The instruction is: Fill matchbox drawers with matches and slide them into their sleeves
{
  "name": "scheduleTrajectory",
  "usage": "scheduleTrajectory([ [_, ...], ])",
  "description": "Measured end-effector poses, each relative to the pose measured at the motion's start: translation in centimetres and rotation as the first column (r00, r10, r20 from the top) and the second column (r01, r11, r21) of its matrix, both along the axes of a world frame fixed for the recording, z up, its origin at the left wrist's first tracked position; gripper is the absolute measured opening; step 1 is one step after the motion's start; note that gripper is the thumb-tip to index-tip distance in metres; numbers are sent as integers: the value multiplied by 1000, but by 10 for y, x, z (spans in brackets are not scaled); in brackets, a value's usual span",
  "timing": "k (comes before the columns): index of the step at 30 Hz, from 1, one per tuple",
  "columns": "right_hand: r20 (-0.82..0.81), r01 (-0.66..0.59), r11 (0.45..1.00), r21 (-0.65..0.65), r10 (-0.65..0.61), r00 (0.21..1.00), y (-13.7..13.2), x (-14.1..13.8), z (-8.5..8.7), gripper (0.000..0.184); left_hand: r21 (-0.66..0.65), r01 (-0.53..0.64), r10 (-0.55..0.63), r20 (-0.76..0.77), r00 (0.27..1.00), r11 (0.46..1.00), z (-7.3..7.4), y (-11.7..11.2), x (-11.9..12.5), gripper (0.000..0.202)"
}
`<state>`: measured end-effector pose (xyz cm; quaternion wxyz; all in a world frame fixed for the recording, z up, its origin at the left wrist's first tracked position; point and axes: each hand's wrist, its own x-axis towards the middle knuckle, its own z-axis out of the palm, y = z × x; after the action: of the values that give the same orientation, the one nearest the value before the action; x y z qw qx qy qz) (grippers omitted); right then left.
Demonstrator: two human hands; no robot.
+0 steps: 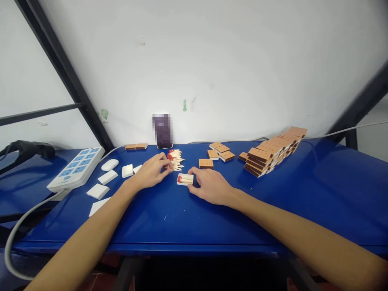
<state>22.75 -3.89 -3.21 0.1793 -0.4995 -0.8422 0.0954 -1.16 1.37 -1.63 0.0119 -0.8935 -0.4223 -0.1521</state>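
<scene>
My left hand reaches to the left side of a pile of red-tipped matches. Its curled fingertips touch the match heads, while the thumb stays a little apart below. With thumb and forefinger, my right hand holds the right end of a white matchbox tray on the tabletop. A few matches lie inside this tray, heads to the left. Just behind my right hand is a closed brown matchbox.
White empty trays and a white rounded case lie left, beside a power strip. A phone leans on the wall. Several matchboxes lie behind my right hand; a large stack stands farther right on the blue table.
</scene>
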Motion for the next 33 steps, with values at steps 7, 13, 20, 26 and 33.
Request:
scheduleTrajectory([
  [7,-2,-8,1000,5,8,1000,0,1,-2,31,-18,42,-43,-15,999,999,-5,-2,11,23],
  [13,12,3,1000,3,-3,1000,0,0,-1,30,-50,79,-82,-46,996,996,-4,-3,11,24],
  [20,29,4,1000,4,-4,1000,-1,-1,0,25,-29,11,-13,-97,995,1000,-3,-1,9,26],
  [26,21,-5,1000,9,5,1000,0,0,-2,25,18,-56,58,-100,993,998,-4,3,4,26],
  [33,22,0,1000,-4,0,1000,0,-1,-1,26,5,-45,45,-128,991,999,-5,3,5,25],
])
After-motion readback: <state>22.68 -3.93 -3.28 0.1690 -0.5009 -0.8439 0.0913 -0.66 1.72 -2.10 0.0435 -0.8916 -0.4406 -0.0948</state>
